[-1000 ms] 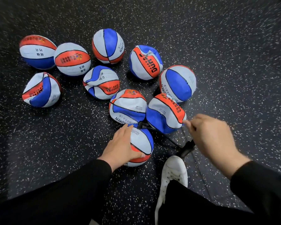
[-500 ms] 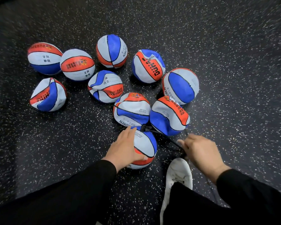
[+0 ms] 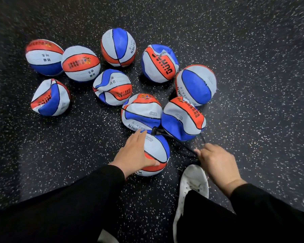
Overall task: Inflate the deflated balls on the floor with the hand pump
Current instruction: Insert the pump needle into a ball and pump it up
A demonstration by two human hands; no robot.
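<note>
Several red, white and blue balls lie on the dark speckled floor, most of them dented and slack. My left hand (image 3: pixel 134 153) rests on the nearest ball (image 3: pixel 157 151), fingers spread over its left side. A thin black hose (image 3: pixel 174 140) runs from the top of that ball toward my right hand (image 3: pixel 216 163). My right hand grips the black pump handle, low, just above my white shoe (image 3: pixel 191 186). The pump body is hidden behind the hand and shoe.
Two crumpled balls (image 3: pixel 141 112) (image 3: pixel 182 118) press against the far side of the one I hold. Other balls spread to the left and back, including one at far left (image 3: pixel 50 97). Bare floor lies to the right and front left.
My right hand has gone down with the pump handle from a raised position to just above the shoe. My left hand has stayed on the ball.
</note>
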